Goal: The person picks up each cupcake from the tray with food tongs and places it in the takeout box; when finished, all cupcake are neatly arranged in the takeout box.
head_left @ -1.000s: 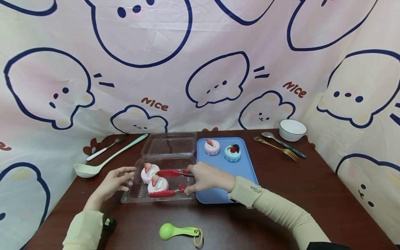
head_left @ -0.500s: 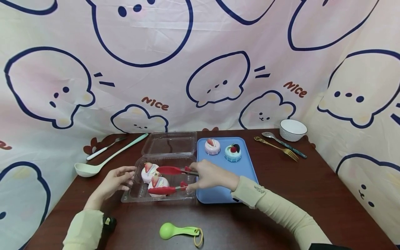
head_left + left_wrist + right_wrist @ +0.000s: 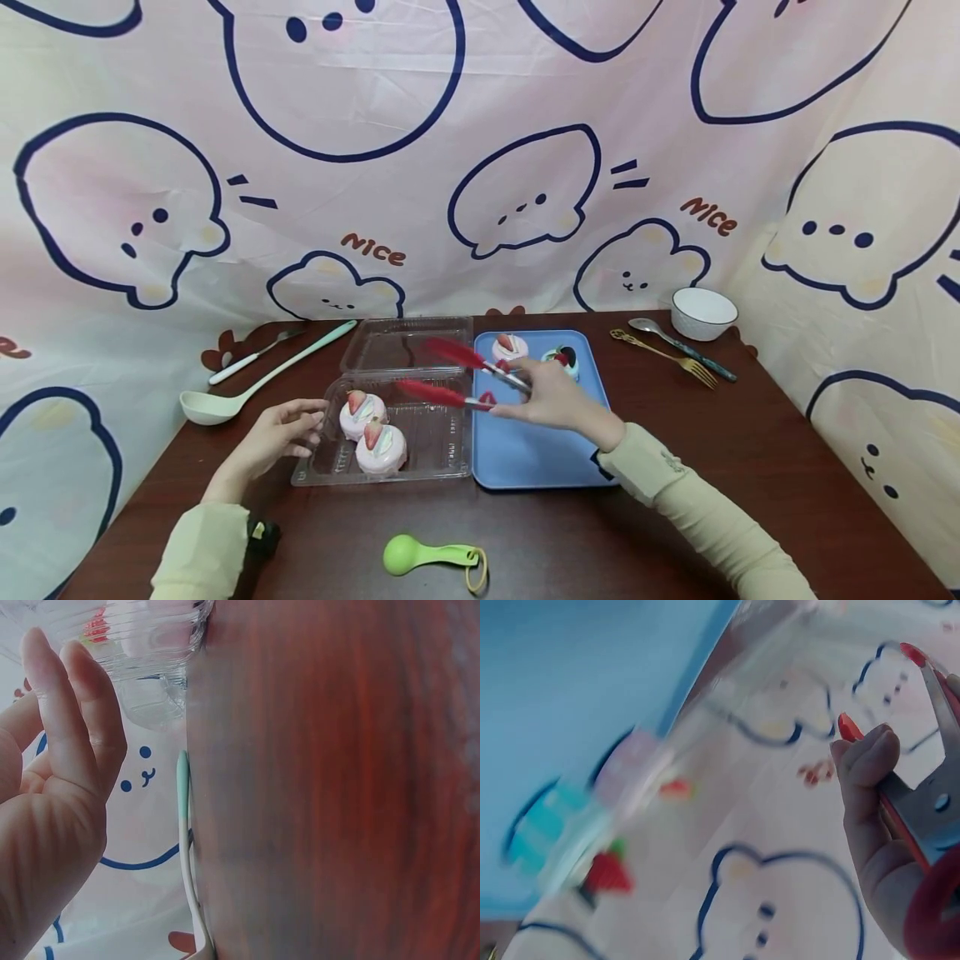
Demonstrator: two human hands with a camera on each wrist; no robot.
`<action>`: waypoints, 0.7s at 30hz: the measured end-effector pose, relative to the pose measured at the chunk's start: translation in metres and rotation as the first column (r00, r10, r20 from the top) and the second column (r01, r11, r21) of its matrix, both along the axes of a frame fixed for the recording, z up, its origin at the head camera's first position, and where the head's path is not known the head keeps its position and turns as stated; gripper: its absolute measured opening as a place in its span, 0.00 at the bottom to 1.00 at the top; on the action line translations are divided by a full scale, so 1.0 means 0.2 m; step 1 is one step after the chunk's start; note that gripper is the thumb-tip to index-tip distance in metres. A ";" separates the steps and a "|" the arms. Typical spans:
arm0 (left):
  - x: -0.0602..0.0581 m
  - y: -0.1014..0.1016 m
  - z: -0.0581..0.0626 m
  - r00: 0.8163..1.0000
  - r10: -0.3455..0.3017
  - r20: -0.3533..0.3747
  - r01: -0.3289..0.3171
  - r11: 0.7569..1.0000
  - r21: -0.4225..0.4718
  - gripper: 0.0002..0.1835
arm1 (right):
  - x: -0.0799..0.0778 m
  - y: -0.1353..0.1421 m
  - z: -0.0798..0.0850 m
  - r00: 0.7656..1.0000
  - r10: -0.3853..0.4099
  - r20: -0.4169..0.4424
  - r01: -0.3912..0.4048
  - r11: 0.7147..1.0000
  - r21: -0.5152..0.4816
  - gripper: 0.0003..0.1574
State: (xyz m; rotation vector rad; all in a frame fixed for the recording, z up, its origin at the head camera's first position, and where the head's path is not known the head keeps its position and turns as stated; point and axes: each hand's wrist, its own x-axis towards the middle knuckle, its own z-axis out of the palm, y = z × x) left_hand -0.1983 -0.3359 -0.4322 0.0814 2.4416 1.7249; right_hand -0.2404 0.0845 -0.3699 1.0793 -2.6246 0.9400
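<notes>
Right hand [image 3: 557,398]: fingers curled round red-headed metal tongs [image 3: 435,392], spread with nothing between. Beneath, a rectangular blue plastic tray [image 3: 525,454]; beyond the fingers, one pink round cake [image 3: 508,347] and one turquoise round cake [image 3: 572,365] already placed. Leftward, two strawberry-topped cakes [image 3: 382,456] remain in the clear plastic container [image 3: 431,437], beside the left hand [image 3: 281,433], fingers loosely bent, contact unclear.

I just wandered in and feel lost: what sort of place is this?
Perhaps a staged tabletop set, not a working kitchen: cartoon-printed cloth hangs behind a dark table holding a blue tray and ladle.
</notes>
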 end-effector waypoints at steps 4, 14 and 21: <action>0.00 0.00 0.01 1.000 0.001 0.004 -0.001 1.000 -0.005 0.26 | -0.04 0.15 0.00 0.995 -0.098 -0.036 0.097 0.995 -0.024 0.38; 0.02 0.00 0.02 1.000 0.007 0.010 -0.006 1.000 -0.020 0.27 | -0.06 0.49 -0.08 0.934 -0.358 0.018 0.356 0.933 0.049 0.47; 0.01 0.00 0.02 1.000 0.000 0.013 0.000 1.000 -0.004 0.27 | -0.05 0.65 -0.12 0.898 -0.440 0.016 0.436 0.894 0.099 0.47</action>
